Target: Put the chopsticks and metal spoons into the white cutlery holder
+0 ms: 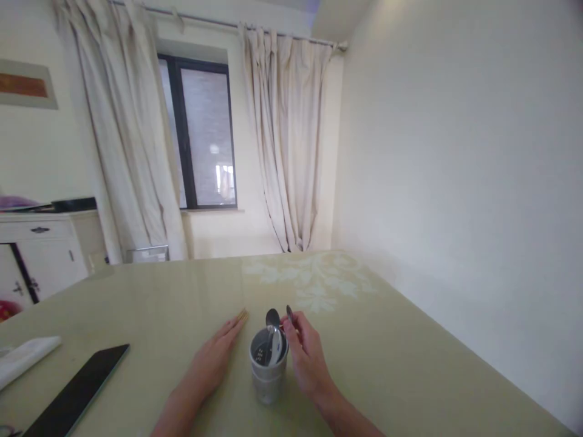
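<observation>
A grey cutlery cup (268, 376) stands on the pale green table (387, 352) in front of me, with a metal spoon (273, 331) leaning inside it. My right hand (306, 355) is beside the cup's right rim, its fingers closed on a second spoon (289, 314) whose bowl points up. My left hand (214, 359) lies flat on the table to the left of the cup, fingers stretched out over a bundle of wooden chopsticks, whose tips (243, 315) show past the fingertips.
A black tablet (77, 391) lies at the near left, with a folded white cloth (25, 358) beside it. A white wall runs along the table's right edge. A white cabinet (40, 252) and a curtained window (200, 130) stand beyond.
</observation>
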Available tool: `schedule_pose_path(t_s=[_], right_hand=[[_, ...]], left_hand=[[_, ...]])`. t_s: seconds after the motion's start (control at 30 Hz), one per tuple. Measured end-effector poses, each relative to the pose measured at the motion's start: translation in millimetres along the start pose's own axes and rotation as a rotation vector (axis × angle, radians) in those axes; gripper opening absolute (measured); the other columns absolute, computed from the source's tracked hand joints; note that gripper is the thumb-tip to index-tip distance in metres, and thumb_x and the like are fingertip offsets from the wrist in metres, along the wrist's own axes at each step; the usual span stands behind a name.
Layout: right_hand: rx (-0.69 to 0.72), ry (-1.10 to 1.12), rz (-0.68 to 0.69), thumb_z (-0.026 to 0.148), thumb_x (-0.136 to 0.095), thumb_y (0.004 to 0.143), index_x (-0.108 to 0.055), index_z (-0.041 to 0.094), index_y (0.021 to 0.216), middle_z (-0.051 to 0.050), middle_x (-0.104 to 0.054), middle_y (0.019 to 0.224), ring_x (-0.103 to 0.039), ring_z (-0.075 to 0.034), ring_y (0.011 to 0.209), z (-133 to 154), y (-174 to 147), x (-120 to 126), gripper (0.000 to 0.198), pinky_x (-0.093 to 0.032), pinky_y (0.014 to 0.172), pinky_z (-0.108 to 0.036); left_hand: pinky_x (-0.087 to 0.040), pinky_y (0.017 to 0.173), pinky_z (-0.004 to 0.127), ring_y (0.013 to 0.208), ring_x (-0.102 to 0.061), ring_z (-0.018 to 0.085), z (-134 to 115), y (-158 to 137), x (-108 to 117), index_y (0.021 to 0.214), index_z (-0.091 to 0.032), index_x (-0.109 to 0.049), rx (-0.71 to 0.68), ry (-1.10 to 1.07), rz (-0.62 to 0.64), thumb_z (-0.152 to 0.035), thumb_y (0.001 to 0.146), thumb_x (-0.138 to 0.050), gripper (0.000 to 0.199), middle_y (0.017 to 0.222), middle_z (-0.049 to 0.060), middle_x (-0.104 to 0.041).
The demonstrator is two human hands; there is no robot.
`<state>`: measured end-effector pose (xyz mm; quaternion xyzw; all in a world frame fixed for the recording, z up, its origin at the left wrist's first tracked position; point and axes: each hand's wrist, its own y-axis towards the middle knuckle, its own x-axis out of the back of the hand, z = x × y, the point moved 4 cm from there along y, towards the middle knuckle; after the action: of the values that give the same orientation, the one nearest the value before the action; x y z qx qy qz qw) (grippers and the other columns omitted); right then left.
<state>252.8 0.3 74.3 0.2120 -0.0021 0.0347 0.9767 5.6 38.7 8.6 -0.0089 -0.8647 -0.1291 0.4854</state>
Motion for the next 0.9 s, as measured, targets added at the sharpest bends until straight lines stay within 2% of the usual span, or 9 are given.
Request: schedule_pose_path(t_s=[0.1,0.23,0.3,0.37,0.43,0.53,0.63,0.77,0.9], right_hand=[[0.005,0.001,-0.005,0.067,-0.052,0.102,-0.066,0.021,0.097,-0.005,-0.07,0.091,-0.068,-0.022,0.086,-1,0,0,0.048,-0.052,0.074,-0.029],[0.048,-0.064,-0.022,0.06,-0.051,0.105,-0.069,0.022,0.101,-0.006,-0.072,0.096,-0.07,-0.023,0.091,2,0,2,0.042,-0.053,0.08,-0.031],[0.109,-0.113,-0.045,0.055,-0.052,0.106,-0.071,0.023,0.1,-0.006,-0.071,0.096,-0.069,-0.022,0.093,5,1,4,0.037,-0.052,0.081,-0.031],[0.164,-0.145,-0.066,0.051,-0.052,0.107,-0.073,0.023,0.097,-0.006,-0.069,0.096,-0.067,-0.022,0.092,8,1,6,0.036,-0.051,0.08,-0.031],[0.187,-0.164,-0.074,0.049,-0.053,0.107,-0.074,0.023,0.094,-0.006,-0.068,0.095,-0.065,-0.022,0.09,9,2,7,0.036,-0.051,0.079,-0.031],[0.183,-0.163,-0.079,0.048,-0.054,0.107,-0.074,0.022,0.092,-0.005,-0.068,0.09,-0.065,-0.021,0.086,8,1,8,0.036,-0.05,0.078,-0.03],[0.163,-0.108,-0.1,0.049,-0.055,0.106,-0.073,0.021,0.092,-0.004,-0.069,0.085,-0.065,-0.019,0.082,9,0,10,0.036,-0.051,0.075,-0.028],[0.149,-0.021,-0.188,0.055,-0.06,0.102,-0.077,0.019,0.097,-0.002,-0.067,0.076,-0.062,-0.017,0.069,10,1,18,0.04,-0.05,0.063,-0.027],[0.13,0.173,-0.38,0.06,-0.07,0.094,-0.08,0.016,0.096,0.0,-0.061,0.068,-0.056,-0.014,0.06,11,9,41,0.045,-0.048,0.056,-0.024]], left_hand=[[-0.036,0.129,0.044,0.153,-0.046,0.022,1,1,0,0.159,-0.037,-0.048,0.005,0.021,0.024,-0.025,0.096,-0.039,0.064,0.164,-0.006,-0.047],[-0.028,0.132,0.047,0.154,-0.045,0.025,-18,3,4,0.15,-0.024,-0.06,-0.017,-0.09,-0.044,-0.035,0.099,-0.041,0.056,0.162,0.003,-0.053],[-0.028,0.132,0.047,0.151,-0.049,0.026,-40,0,7,0.145,-0.019,-0.065,-0.011,-0.328,-0.147,-0.046,0.103,-0.041,0.055,0.159,0.009,-0.057],[-0.033,0.129,0.051,0.146,-0.055,0.028,-65,-6,5,0.143,-0.02,-0.066,0.04,-0.667,-0.202,-0.057,0.106,-0.036,0.061,0.154,0.011,-0.063],[-0.041,0.124,0.053,0.139,-0.061,0.03,-90,-13,-4,0.139,-0.02,-0.068,0.06,-0.963,-0.125,-0.067,0.104,-0.035,0.067,0.15,0.013,-0.066],[-0.043,0.124,0.049,0.137,-0.063,0.031,-111,-22,-14,0.134,-0.023,-0.072,0.153,-1.155,-0.11,-0.073,0.094,-0.056,0.066,0.145,0.011,-0.07],[-0.049,0.118,0.047,0.134,-0.065,0.033,-114,-26,-17,0.129,-0.022,-0.074,0.246,-1.258,-0.139,-0.072,0.082,-0.074,0.069,0.139,0.011,-0.074],[-0.053,0.113,0.044,0.128,-0.069,0.033,-109,-26,-22,0.121,-0.021,-0.076,0.378,-1.324,-0.151,-0.065,0.072,-0.086,0.066,0.13,0.012,-0.078],[-0.055,0.107,0.041,0.121,-0.073,0.032,-108,-24,-29,0.12,-0.021,-0.076,0.346,-1.324,-0.114,-0.069,0.071,-0.085,0.069,0.122,0.011,-0.081]])
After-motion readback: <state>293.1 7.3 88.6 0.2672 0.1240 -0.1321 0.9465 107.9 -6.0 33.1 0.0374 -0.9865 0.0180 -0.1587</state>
